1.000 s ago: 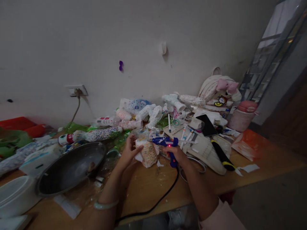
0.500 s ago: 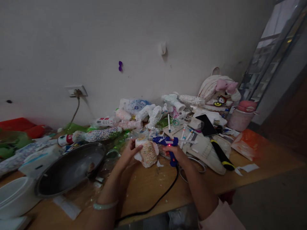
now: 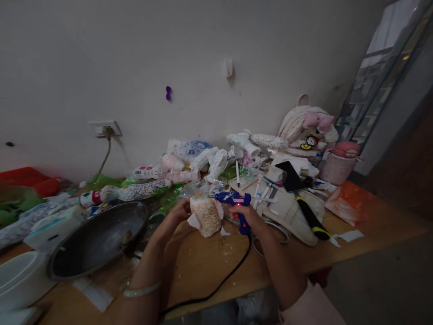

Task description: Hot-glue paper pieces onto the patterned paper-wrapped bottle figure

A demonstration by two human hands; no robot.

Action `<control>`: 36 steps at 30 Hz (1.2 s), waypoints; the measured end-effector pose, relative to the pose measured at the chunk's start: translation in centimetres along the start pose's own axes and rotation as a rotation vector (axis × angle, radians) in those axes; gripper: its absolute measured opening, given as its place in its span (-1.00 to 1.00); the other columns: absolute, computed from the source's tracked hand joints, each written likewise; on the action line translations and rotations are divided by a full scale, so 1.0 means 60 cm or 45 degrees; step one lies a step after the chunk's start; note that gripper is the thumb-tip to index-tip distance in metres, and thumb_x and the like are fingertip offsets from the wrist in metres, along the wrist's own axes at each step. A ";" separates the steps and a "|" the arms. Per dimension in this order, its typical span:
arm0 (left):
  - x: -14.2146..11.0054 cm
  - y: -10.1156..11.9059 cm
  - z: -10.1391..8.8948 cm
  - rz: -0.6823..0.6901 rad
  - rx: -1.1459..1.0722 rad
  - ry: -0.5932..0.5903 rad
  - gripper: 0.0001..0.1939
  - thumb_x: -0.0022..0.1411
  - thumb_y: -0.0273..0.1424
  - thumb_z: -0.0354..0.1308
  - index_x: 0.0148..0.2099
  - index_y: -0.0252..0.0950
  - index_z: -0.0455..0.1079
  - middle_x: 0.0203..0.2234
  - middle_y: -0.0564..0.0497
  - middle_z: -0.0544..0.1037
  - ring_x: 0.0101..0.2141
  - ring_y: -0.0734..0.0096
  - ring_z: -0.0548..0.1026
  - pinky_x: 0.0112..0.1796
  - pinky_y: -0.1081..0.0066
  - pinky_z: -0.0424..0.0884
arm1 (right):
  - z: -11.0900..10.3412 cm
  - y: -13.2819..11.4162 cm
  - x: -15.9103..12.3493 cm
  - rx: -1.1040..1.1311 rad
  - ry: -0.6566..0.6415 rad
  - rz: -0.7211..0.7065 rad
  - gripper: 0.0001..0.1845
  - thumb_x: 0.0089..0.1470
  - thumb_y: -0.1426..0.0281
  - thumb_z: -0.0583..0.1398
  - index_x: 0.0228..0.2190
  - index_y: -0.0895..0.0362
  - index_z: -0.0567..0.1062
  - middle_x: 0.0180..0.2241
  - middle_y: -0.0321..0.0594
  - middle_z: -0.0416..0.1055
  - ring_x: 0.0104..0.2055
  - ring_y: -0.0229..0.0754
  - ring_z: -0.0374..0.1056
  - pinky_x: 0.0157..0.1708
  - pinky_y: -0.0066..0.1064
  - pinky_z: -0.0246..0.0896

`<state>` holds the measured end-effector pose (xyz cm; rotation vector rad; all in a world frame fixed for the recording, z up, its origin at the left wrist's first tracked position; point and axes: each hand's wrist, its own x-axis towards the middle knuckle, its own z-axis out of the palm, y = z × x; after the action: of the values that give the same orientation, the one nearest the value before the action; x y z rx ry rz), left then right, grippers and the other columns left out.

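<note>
A short cylinder covered in cream paper with orange and green speckles (image 3: pixel 205 217) stands on the table, white paper flaps on its sides. My left hand (image 3: pixel 178 213) is closed at its left edge, the fingertips partly hidden there. My right hand (image 3: pixel 248 215) is wrapped round the handle of a blue hot glue gun (image 3: pixel 230 197) with a glowing red light. The gun's nozzle points left at the cylinder's upper rim. A black cord (image 3: pixel 225 279) runs from its handle to the table's front edge.
A large dark pan (image 3: pixel 98 241) and a white tub (image 3: pixel 23 275) stand left. Behind are paper-covered bottles (image 3: pixel 145 189). On the right lie markers (image 3: pixel 257 188), scissors (image 3: pixel 270 237), a black tablet (image 3: pixel 290 177), a black-and-yellow tool (image 3: pixel 311 217), a pink cup (image 3: pixel 339 169) and a backpack (image 3: pixel 306 131).
My left thumb has slid off the cylinder's front, back to its left edge. The glue gun and my right hand stay almost where they were. The view has shifted slightly.
</note>
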<state>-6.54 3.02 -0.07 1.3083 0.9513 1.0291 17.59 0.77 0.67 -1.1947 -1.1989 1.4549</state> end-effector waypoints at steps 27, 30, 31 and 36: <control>0.014 -0.053 0.009 -0.082 0.347 -0.202 -0.22 -0.32 -0.25 0.37 0.05 -0.24 0.31 0.09 -0.11 0.40 0.08 -0.06 0.30 0.13 0.07 0.15 | 0.001 0.021 0.021 0.275 0.002 -0.076 -0.83 -0.41 0.29 0.24 -0.66 0.14 0.45 -0.62 -0.29 0.40 -0.53 -0.26 0.29 -0.40 -0.43 0.21; 0.015 -0.053 0.011 -0.057 0.308 -0.211 -0.14 -0.36 -0.19 0.39 0.07 -0.27 0.28 0.10 -0.16 0.38 0.09 -0.09 0.28 0.12 0.07 0.16 | 0.000 0.024 0.025 0.259 -0.006 -0.091 -0.82 -0.39 0.28 0.24 -0.68 0.14 0.45 -0.63 -0.28 0.40 -0.54 -0.26 0.28 -0.42 -0.43 0.19; 0.015 -0.054 0.011 -0.049 0.293 -0.213 -0.11 -0.36 -0.17 0.39 0.08 -0.28 0.26 0.11 -0.18 0.36 0.09 -0.09 0.28 0.12 0.07 0.16 | 0.000 0.024 0.025 0.256 -0.001 -0.078 -0.82 -0.40 0.28 0.24 -0.69 0.14 0.45 -0.64 -0.28 0.39 -0.55 -0.27 0.27 -0.44 -0.43 0.17; 0.014 -0.056 0.012 -0.043 0.260 -0.197 0.03 -0.33 -0.13 0.39 0.20 -0.32 0.11 0.17 -0.25 0.27 0.12 -0.08 0.25 0.13 0.10 0.15 | 0.002 0.016 0.019 0.275 0.061 -0.033 -0.80 -0.43 0.26 0.23 -0.68 0.13 0.44 -0.64 -0.29 0.37 -0.57 -0.27 0.24 -0.51 -0.44 0.11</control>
<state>-5.45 3.65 -3.40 1.5127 0.9753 0.8078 17.26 1.73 -0.43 -1.0563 -0.9938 1.4870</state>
